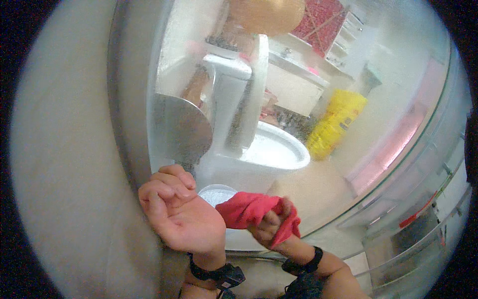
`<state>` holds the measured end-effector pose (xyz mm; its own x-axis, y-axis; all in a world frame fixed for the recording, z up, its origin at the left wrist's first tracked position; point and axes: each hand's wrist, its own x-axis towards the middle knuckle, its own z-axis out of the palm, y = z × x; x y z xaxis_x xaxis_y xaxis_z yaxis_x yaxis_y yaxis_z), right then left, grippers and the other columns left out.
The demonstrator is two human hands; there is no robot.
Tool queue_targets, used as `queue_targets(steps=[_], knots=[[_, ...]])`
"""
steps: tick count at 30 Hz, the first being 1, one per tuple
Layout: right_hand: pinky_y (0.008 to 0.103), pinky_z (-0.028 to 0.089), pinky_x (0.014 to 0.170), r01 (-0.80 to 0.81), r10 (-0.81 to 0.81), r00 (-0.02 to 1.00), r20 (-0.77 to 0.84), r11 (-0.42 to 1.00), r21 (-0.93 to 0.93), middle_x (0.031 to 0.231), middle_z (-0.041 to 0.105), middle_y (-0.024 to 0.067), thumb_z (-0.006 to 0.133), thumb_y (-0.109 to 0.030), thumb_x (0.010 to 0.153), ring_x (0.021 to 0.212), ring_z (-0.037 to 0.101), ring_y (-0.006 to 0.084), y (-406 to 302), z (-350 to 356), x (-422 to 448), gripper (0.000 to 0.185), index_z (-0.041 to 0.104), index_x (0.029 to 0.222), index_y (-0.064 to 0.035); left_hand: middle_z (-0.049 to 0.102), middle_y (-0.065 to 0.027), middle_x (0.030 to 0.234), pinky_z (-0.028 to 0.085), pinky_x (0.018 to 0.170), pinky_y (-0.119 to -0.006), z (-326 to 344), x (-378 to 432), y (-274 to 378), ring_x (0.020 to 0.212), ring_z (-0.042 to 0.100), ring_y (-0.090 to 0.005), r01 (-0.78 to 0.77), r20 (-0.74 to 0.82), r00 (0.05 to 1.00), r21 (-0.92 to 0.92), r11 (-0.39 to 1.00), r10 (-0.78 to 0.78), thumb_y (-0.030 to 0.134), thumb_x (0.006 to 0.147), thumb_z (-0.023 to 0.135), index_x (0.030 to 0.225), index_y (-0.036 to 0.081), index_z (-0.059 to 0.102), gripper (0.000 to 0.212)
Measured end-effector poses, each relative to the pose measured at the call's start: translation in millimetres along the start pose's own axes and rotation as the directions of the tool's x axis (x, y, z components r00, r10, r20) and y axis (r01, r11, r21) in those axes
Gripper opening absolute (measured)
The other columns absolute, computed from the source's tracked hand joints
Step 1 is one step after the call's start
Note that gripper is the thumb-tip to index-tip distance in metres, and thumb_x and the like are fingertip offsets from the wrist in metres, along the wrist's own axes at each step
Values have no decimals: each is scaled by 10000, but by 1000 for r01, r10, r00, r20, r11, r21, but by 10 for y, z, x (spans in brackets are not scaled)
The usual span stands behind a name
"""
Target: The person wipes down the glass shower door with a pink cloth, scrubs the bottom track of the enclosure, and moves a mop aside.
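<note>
My right hand (267, 228) grips a crumpled red cloth (242, 209), which stretches leftward from the fingers towards my other hand. My left hand (183, 213) is raised close to the camera, palm in view and fingers curled inward, with nothing visible in it. Between and behind both hands is a pale round container (218, 193), partly hidden by the cloth; its contents cannot be made out. Dark bands with small devices circle both wrists. Beyond the hands stands a white toilet (285, 162), blurred and hazy as if seen through glass.
A bright yellow plastic bag (336, 125) is right of the toilet. A grey rounded panel (183, 129) lies left of it. A tan rounded object (269, 15) is at the top. A curved greenish glass edge (407, 149) crosses the right side. A pale wall surface (67, 149) fills the left.
</note>
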<state>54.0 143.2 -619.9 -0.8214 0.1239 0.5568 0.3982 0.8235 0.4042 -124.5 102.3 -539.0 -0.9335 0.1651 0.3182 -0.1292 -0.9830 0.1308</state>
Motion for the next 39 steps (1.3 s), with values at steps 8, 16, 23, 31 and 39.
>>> queue_targets(steps=[8, 16, 23, 31, 39], knots=[[572, 72, 1016, -313, 201, 917, -346, 899, -306, 1247, 426, 225, 549, -127, 751, 1207, 290, 468, 424, -860, 1401, 300, 567, 1031, -20, 374, -31, 613, 318, 609, -285, -36, 102, -36, 652, 378, -169, -29, 36, 999, 48, 998, 27, 213, 881, 344, 745, 79, 388, 196], [577, 248, 925, -24, 24, 995, -99, 1000, -6, 1043, 581, 31, 620, -146, 648, 1120, 473, 280, -60, -36, 295, 221, 649, 867, -137, 354, -31, 652, 310, 631, -283, -62, 132, 110, 667, 357, -169, 26, 12, 1000, -31, 999, -25, 204, 876, 353, 734, 79, 390, 193], [608, 109, 998, -200, 113, 945, -306, 941, -273, 1159, 518, 116, 626, -164, 590, 1196, 350, 409, 124, -676, 1539, 403, 615, 990, -122, 348, -25, 640, 301, 595, -277, -102, 282, 227, 654, 354, -157, 22, -79, 996, -89, 996, -29, 219, 878, 331, 723, 83, 384, 212], [544, 215, 980, 112, -118, 992, 38, 986, 127, 1032, 557, 25, 599, -129, 611, 1128, 460, 270, -360, 177, 672, 339, 652, 946, -143, 321, -10, 620, 288, 581, -264, -82, 380, 390, 646, 341, -149, 35, -131, 990, -115, 993, -50, 222, 873, 331, 685, 97, 356, 228], [544, 152, 1009, -136, 74, 938, -337, 977, -165, 1079, 543, 60, 610, -142, 629, 1141, 420, 324, -81, -529, 1831, 358, 630, 987, -120, 300, -4, 612, 301, 567, -255, -16, 451, 475, 641, 345, -147, 28, -131, 991, -105, 994, -42, 212, 859, 341, 671, 108, 344, 216]])
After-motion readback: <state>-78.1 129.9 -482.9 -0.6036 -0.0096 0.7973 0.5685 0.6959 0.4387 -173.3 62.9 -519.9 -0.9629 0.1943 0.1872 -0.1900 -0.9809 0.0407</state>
